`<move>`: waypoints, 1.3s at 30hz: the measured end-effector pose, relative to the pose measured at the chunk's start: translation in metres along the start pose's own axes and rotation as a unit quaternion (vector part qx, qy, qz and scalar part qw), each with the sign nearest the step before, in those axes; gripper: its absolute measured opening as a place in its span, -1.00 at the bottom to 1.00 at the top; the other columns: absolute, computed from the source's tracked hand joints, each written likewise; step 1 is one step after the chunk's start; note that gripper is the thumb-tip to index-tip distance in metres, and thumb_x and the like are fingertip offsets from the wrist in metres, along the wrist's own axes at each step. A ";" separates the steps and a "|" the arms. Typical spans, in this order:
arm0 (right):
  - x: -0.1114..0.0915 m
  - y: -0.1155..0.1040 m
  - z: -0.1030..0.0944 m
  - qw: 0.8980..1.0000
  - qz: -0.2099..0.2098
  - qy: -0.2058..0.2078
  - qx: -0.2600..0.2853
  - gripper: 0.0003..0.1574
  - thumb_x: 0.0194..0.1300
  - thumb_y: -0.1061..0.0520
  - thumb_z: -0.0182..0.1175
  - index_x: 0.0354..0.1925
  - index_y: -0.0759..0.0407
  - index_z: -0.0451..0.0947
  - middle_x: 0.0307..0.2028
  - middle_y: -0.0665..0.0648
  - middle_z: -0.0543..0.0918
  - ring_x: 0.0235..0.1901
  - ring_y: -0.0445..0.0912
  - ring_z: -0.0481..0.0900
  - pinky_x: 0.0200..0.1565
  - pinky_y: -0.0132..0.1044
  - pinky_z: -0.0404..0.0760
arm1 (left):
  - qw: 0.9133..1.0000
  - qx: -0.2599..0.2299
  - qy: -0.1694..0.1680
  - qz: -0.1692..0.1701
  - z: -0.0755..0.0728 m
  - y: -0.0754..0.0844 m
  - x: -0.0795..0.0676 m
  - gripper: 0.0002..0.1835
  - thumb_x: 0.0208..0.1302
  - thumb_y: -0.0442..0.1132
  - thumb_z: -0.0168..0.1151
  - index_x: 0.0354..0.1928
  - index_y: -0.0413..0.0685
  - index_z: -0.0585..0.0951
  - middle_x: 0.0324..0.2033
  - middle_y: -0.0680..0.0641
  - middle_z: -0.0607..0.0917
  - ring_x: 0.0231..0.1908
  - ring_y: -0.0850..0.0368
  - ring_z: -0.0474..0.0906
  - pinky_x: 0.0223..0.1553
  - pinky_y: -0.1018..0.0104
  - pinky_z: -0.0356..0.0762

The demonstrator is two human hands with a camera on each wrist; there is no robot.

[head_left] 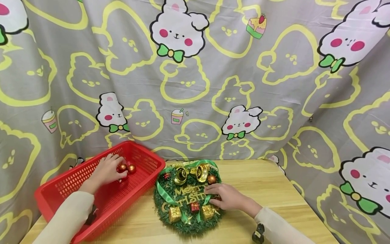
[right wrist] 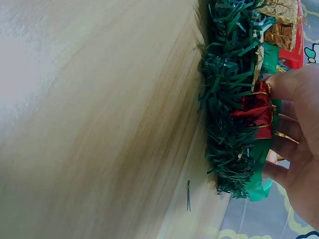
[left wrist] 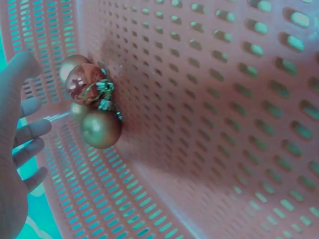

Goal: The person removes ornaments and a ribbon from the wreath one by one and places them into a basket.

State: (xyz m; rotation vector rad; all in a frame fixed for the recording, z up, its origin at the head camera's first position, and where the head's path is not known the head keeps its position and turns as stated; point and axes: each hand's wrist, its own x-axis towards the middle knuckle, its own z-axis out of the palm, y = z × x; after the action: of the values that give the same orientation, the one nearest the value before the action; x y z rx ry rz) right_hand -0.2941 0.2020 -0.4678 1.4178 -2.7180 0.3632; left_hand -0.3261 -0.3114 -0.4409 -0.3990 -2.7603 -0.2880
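On the table [head_left: 274, 189], the wreath [head_left: 189, 200] reads "Merry Christmas".

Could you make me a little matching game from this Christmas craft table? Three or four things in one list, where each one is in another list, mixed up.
Things:
1. cluster of baubles
2. gold bells
3. small red gift box
4. wreath

Places:
A. at the top of the wreath
B. flat on the wooden table
C. inside the red basket, by the left hand
D. at the right hand fingertips, on the wreath's edge

Pairs: 1-C, 2-A, 3-D, 4-B
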 end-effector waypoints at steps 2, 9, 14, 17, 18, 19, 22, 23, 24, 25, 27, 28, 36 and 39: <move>0.000 0.000 -0.001 1.000 -0.001 0.002 -0.002 -0.52 0.49 -0.01 0.18 0.25 0.15 0.60 0.26 0.14 0.63 0.22 0.07 0.62 0.18 0.00 0.62 | 1.000 0.001 0.008 0.005 -0.003 0.002 0.002 -0.57 0.04 -0.07 0.50 -0.09 -0.16 0.68 -0.01 -0.31 0.67 0.01 -0.27 0.47 0.06 -0.35 0.44; 0.000 0.000 -0.004 1.000 -0.004 -0.007 0.000 -0.51 0.51 0.00 0.14 0.28 0.18 0.57 0.29 0.17 0.61 0.25 0.06 0.61 0.20 0.00 0.61 | 0.999 0.005 0.041 0.028 -0.018 0.012 0.011 -0.64 0.07 -0.07 0.47 -0.15 -0.09 0.66 -0.12 -0.21 0.68 -0.07 -0.20 0.47 -0.05 -0.25 0.44; 0.002 0.001 -0.005 1.000 0.005 -0.016 0.007 -0.49 0.52 0.01 0.13 0.31 0.18 0.55 0.32 0.16 0.58 0.29 0.07 0.57 0.24 0.02 0.57 | 0.997 0.013 0.065 0.049 -0.031 0.022 0.018 -0.65 0.05 -0.08 0.49 -0.16 -0.06 0.64 -0.14 -0.17 0.68 -0.09 -0.16 0.46 -0.09 -0.17 0.44; 0.004 0.002 -0.006 1.000 0.010 -0.017 0.010 -0.49 0.52 0.01 0.13 0.32 0.18 0.54 0.33 0.16 0.57 0.30 0.07 0.56 0.25 0.03 0.56 | 0.994 0.018 0.080 0.066 -0.037 0.029 0.023 -0.67 0.05 -0.09 0.48 -0.16 -0.05 0.65 -0.14 -0.16 0.69 -0.11 -0.12 0.44 -0.07 -0.14 0.44; 0.004 0.002 -0.006 1.000 0.009 -0.016 0.010 -0.50 0.52 0.02 0.13 0.31 0.18 0.54 0.33 0.16 0.57 0.30 0.07 0.56 0.24 0.04 0.56 | 0.994 0.018 0.084 0.072 -0.039 0.032 0.024 -0.67 0.06 -0.08 0.47 -0.16 -0.04 0.65 -0.14 -0.16 0.69 -0.10 -0.11 0.43 -0.05 -0.14 0.43; 0.004 0.002 -0.006 1.000 0.007 -0.014 0.010 -0.50 0.52 0.02 0.13 0.31 0.18 0.54 0.33 0.16 0.57 0.29 0.07 0.57 0.24 0.03 0.57 | 0.993 0.018 0.088 0.077 -0.041 0.034 0.026 -0.67 0.06 -0.08 0.48 -0.17 -0.04 0.65 -0.14 -0.16 0.69 -0.10 -0.11 0.43 -0.03 -0.15 0.43; 0.004 0.002 -0.005 1.000 -0.003 -0.004 0.009 -0.50 0.51 0.04 0.13 0.30 0.20 0.55 0.32 0.18 0.58 0.28 0.08 0.58 0.23 0.03 0.58 | 0.990 0.018 0.107 0.094 -0.048 0.044 0.030 -0.68 0.06 -0.08 0.47 -0.18 -0.05 0.66 -0.15 -0.16 0.69 -0.08 -0.14 0.45 -0.02 -0.17 0.43; 0.003 0.002 -0.005 1.000 -0.007 -0.001 0.009 -0.50 0.51 0.05 0.14 0.30 0.21 0.55 0.31 0.19 0.58 0.27 0.09 0.59 0.22 0.04 0.59 | 0.988 0.016 0.115 0.099 -0.050 0.047 0.032 -0.69 0.06 -0.08 0.46 -0.19 -0.05 0.65 -0.15 -0.15 0.69 -0.09 -0.14 0.46 -0.04 -0.16 0.43; 0.003 0.001 -0.005 1.000 -0.009 0.001 0.011 -0.50 0.51 0.05 0.14 0.30 0.22 0.55 0.31 0.19 0.58 0.27 0.10 0.59 0.21 0.04 0.59 | 0.987 0.016 0.124 0.104 -0.053 0.050 0.034 -0.69 0.05 -0.08 0.46 -0.19 -0.05 0.65 -0.16 -0.15 0.69 -0.09 -0.15 0.47 -0.07 -0.15 0.43; 0.002 0.001 -0.004 1.000 -0.011 0.002 0.011 -0.50 0.50 0.05 0.14 0.30 0.22 0.55 0.31 0.19 0.58 0.27 0.10 0.59 0.22 0.04 0.58 | 0.985 0.014 0.133 0.110 -0.056 0.053 0.036 -0.69 0.05 -0.08 0.45 -0.19 -0.05 0.65 -0.17 -0.15 0.69 -0.09 -0.16 0.48 -0.08 -0.15 0.43; 0.001 0.001 -0.003 1.000 -0.012 0.003 0.013 -0.50 0.50 0.06 0.14 0.30 0.23 0.55 0.31 0.20 0.58 0.27 0.11 0.59 0.22 0.05 0.58 | 0.981 0.009 0.150 0.120 -0.061 0.060 0.040 -0.69 0.05 -0.07 0.44 -0.20 -0.05 0.65 -0.19 -0.13 0.69 -0.09 -0.16 0.49 -0.09 -0.13 0.42; 0.000 0.001 -0.002 1.000 -0.016 0.007 0.010 -0.50 0.50 0.06 0.14 0.29 0.23 0.55 0.31 0.20 0.59 0.26 0.11 0.59 0.21 0.05 0.59 | 0.980 0.006 0.156 0.125 -0.064 0.063 0.042 -0.69 0.06 -0.07 0.44 -0.19 -0.05 0.65 -0.20 -0.12 0.69 -0.09 -0.15 0.49 -0.08 -0.13 0.41; -0.003 -0.001 0.002 1.000 -0.007 0.004 0.023 -0.51 0.50 0.05 0.15 0.29 0.23 0.56 0.32 0.20 0.58 0.25 0.09 0.60 -0.21 -0.38 0.56 | 0.969 -0.004 0.173 0.179 -0.073 0.100 0.051 -0.62 0.03 -0.05 0.45 -0.14 -0.11 0.68 -0.21 -0.10 0.69 -0.10 -0.12 0.50 -0.06 -0.13 0.44; -0.004 -0.002 0.003 1.000 -0.005 0.006 0.013 -0.51 0.51 0.04 0.14 0.29 0.22 0.56 0.32 0.20 0.58 0.26 0.08 0.60 -0.17 -0.31 0.63 | 0.967 -0.007 0.162 0.194 -0.070 0.120 0.049 -0.59 0.04 -0.03 0.46 -0.11 -0.11 0.69 -0.17 -0.10 0.70 -0.08 -0.11 0.50 -0.05 -0.11 0.45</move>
State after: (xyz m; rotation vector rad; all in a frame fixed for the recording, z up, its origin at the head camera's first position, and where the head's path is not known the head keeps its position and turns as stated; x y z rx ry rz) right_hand -0.2899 0.2036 -0.4714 1.4314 -2.7046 0.4077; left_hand -0.3132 -0.2040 -0.3408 -0.8035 -2.3012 -0.2486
